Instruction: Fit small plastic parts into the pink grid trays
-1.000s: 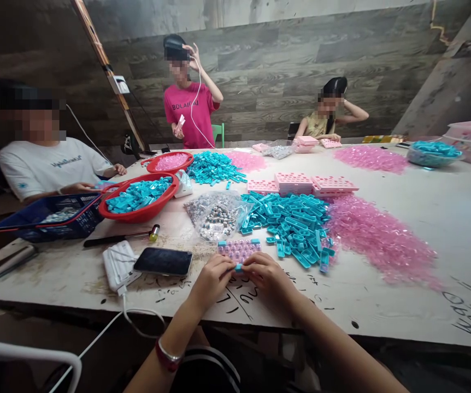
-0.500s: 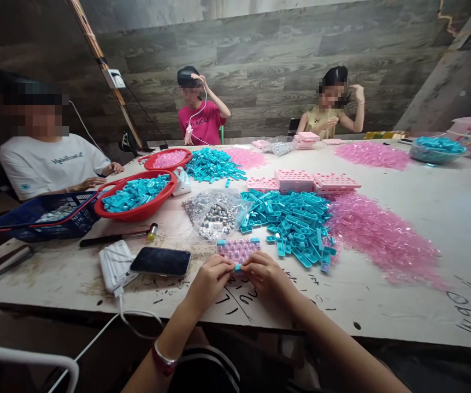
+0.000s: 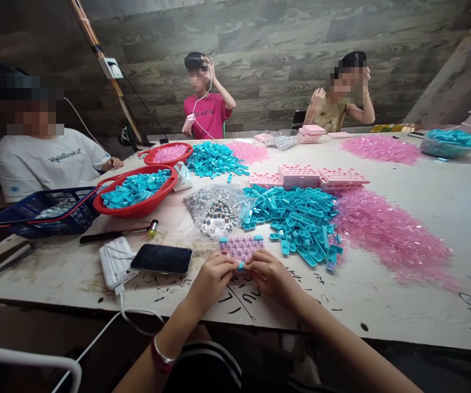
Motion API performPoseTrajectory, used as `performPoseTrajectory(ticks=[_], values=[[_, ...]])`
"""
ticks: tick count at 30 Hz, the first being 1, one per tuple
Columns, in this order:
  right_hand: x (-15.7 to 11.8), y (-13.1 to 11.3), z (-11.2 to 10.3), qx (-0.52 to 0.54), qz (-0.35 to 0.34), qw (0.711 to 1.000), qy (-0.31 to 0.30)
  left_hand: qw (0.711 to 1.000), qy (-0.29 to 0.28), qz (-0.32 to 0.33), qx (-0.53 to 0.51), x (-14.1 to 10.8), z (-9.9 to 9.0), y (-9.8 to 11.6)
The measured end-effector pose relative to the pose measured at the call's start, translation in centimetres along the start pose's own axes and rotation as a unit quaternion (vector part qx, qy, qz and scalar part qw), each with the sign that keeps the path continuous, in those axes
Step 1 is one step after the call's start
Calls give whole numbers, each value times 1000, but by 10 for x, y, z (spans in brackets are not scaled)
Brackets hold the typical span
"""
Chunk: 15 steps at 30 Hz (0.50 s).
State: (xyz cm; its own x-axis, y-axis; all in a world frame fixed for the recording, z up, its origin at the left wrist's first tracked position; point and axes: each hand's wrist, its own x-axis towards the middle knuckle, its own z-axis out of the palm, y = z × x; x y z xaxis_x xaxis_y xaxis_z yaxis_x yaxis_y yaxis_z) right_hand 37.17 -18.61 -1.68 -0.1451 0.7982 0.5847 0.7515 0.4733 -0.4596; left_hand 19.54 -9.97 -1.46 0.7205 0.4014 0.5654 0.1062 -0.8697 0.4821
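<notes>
A small pink keyboard-like panel (image 3: 241,248) lies on the table before me, covered in rows of pale caps, with blue plastic pieces at its far corners. At its near edge, my left hand (image 3: 216,271) and my right hand (image 3: 266,268) come together, fingers bent and pressed closed. Between the fingertips a blue plastic cap (image 3: 241,266) shows; both hands pinch it against the panel edge. The fingers hide part of that edge. Loose blue caps (image 3: 301,218) are heaped just beyond my right hand, beside a clear bag (image 3: 219,213) of small metallic-looking parts.
Pink clear pieces (image 3: 395,234) spread at right; stacked pink panels (image 3: 299,174) stand behind the blue heap. At left are a phone (image 3: 162,258), white power bank (image 3: 116,262), hammer (image 3: 124,233), red basin (image 3: 137,210) and blue basket (image 3: 67,218). Three people sit around the table (image 3: 416,322).
My view has shifted slightly. Both hands keep their grip at the panel's near edge. The person at far right has raised a second hand toward the head.
</notes>
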Motion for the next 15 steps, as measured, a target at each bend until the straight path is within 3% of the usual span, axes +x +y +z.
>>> performPoseTrajectory(ticks=[7, 15], values=[[5, -1, -1, -4, 23, 999, -26, 1000, -13, -22, -2, 0, 0, 1], [3, -4, 1, -4, 54, 998, -6, 999, -28, -17, 25, 2, 0, 3]])
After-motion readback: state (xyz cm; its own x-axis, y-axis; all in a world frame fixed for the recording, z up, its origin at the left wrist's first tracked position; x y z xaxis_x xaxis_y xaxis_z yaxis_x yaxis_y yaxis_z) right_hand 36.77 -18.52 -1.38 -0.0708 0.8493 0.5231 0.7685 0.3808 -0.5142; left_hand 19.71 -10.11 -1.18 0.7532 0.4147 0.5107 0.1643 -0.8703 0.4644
